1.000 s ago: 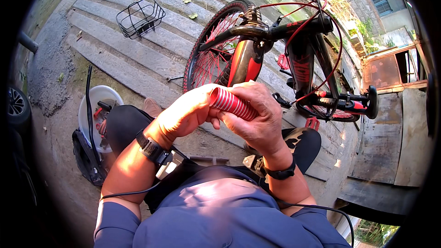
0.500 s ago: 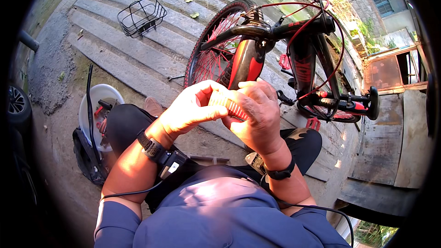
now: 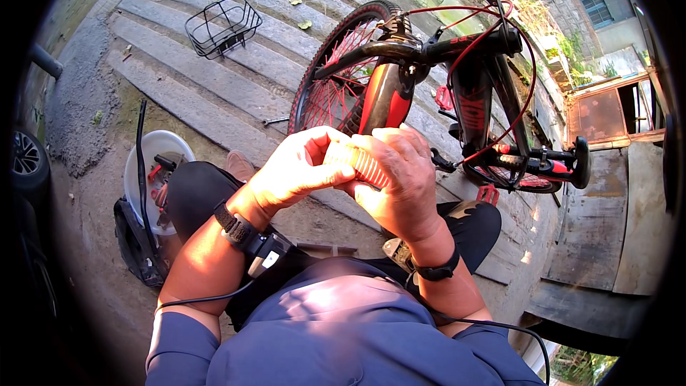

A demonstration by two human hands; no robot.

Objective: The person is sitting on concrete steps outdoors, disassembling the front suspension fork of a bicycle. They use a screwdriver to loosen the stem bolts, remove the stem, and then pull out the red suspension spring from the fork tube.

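Between my two hands, in front of my chest, is a ribbed piece with orange and pale stripes [image 3: 367,166]; its kind I cannot make out. My left hand [image 3: 296,168] pinches its left end between thumb and fingers. My right hand [image 3: 401,175] is closed round the right end, hiding part of it. Just beyond the hands stands a black and red bicycle [image 3: 468,93], its red-spoked wheel [image 3: 336,75] and fork toward me. The handlebar end is at the upper right.
A black wire basket [image 3: 224,27] lies on the slatted stone paving at the upper left. By my left knee stands a white bucket [image 3: 187,146] with red and black parts and a long black bar. A wrench [image 3: 274,121] rests near the wheel. Wooden boards [image 3: 589,229] are at right.
My right fingers have shifted slightly on the ribbed piece, and a bit more of its stripes shows. Both hands stay in about the same place.
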